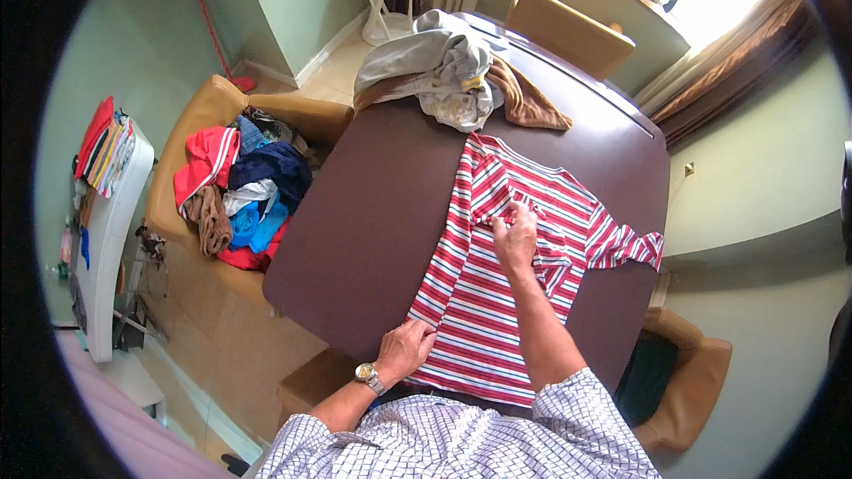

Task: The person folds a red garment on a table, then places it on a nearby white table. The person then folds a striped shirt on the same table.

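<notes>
A long-sleeved shirt with red, white and dark stripes lies spread on a dark brown table. One sleeve runs down its left side. The other sleeve reaches out to the right, bent and crumpled at its cuff. My left hand, wearing a metal wristwatch, grips the cuff of the left sleeve near the table's front edge. Over the shirt's upper middle, my right hand has its fingers apart, close to bunched fabric. Whether its fingertips press the cloth is hard to tell.
Grey and brown garments lie heaped at the table's far side. A tan armchair on the left holds a pile of mixed clothes. Folded clothes rest on a white ironing board. More tan chairs surround the table.
</notes>
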The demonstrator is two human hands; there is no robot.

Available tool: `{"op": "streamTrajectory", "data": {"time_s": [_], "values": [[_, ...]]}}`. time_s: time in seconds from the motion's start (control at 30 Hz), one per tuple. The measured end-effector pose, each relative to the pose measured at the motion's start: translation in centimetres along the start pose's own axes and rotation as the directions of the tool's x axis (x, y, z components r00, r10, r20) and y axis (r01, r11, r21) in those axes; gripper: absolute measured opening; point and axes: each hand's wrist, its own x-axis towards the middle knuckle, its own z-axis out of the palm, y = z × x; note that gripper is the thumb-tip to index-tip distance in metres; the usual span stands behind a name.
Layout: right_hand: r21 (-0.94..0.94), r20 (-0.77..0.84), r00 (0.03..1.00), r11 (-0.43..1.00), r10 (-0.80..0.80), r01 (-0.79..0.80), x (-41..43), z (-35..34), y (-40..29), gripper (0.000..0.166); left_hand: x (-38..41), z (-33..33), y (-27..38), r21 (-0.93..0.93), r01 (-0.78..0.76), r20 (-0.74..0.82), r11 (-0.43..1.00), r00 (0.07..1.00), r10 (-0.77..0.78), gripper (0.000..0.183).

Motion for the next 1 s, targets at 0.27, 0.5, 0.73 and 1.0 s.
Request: {"op": "streamTrajectory", "data": {"time_s": [0.27, 0.5, 0.73, 1.0], "values": [[-0.159, 0.255, 0.966, 0.983, -0.047, 0.090, 3.5, 0.7, 3.9, 0.017, 0.6, 0.7, -0.6, 0.015, 0.016, -0.005, 1.000, 1.000, -0.015, 0.018], [-0.092, 0.214, 0.970, 0.987, -0.112, 0.134, 3.0, -1.3, 3.0, 0.016, 0.5, 0.3, -0.6, 0.031, 0.007, 0.003, 0.999, 1.000, -0.007, 0.015], [-0.327, 0.480, 0.874, 0.940, 0.072, 0.102, 4.5, -3.3, 1.5, 0.024, 0.6, 0.4, -1.1, 0.011, 0.048, 0.034, 0.999, 0.998, -0.048, 0.017], [-0.273, 0.134, 0.980, 0.945, -0.147, 0.179, 10.4, 2.7, 3.0, 0.036, 2.2, -2.4, 0.4, -0.075, 0.115, 0.271, 0.991, 0.958, -0.091, 0.025]]}}
